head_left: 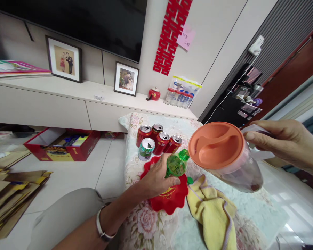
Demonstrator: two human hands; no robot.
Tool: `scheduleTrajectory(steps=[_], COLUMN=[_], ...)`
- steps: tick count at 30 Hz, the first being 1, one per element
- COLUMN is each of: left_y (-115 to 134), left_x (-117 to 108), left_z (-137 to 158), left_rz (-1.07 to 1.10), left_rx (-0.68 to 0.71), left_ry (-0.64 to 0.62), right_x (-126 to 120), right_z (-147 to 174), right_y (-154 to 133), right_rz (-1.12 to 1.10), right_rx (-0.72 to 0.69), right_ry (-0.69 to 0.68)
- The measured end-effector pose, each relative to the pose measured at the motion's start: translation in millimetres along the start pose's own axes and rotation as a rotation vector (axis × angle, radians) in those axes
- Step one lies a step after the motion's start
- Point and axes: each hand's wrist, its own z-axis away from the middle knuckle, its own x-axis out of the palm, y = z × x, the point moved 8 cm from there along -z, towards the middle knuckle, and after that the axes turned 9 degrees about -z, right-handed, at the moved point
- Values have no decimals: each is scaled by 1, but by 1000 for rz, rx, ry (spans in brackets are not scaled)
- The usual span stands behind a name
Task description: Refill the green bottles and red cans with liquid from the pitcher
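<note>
My left hand (159, 175) is wrapped round a green plastic bottle (176, 165), uncapped, its mouth pointing up and to the right. On the right, my right hand (284, 142) grips the handle of a clear pitcher (245, 173) with an orange lid (216, 144). The pitcher is tilted, its lid side close to the bottle's mouth; a little dark liquid seems to sit at its bottom. Below the bottle lies a red scalloped tray (169, 203). Beside it are a green bottle cap (190, 180) and a crumpled yellow cloth (214, 211).
Several red cans (161, 142) and a green can (146, 149) stand at the table's far left. Beyond is a white cabinet (104, 100) with framed photos (126, 78), a red jar (154, 93) and lidded glass jars (178, 97). A red box (62, 146) and flattened cardboard (13, 194) lie on the floor.
</note>
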Motion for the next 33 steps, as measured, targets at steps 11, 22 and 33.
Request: scheduleTrajectory(steps=[11, 22, 33], left_y=[-3, -1, 0], left_x=[2, 0, 1], left_z=[-1, 0, 0], left_rz=[-10, -11, -13], left_rx=[-5, -7, -7], left_ry=[-5, 4, -6], right_x=[2, 2, 3], right_z=[-1, -1, -1], right_y=[-5, -3, -6], right_rz=[9, -3, -3], right_rx=[2, 2, -4], right_ry=[9, 3, -1])
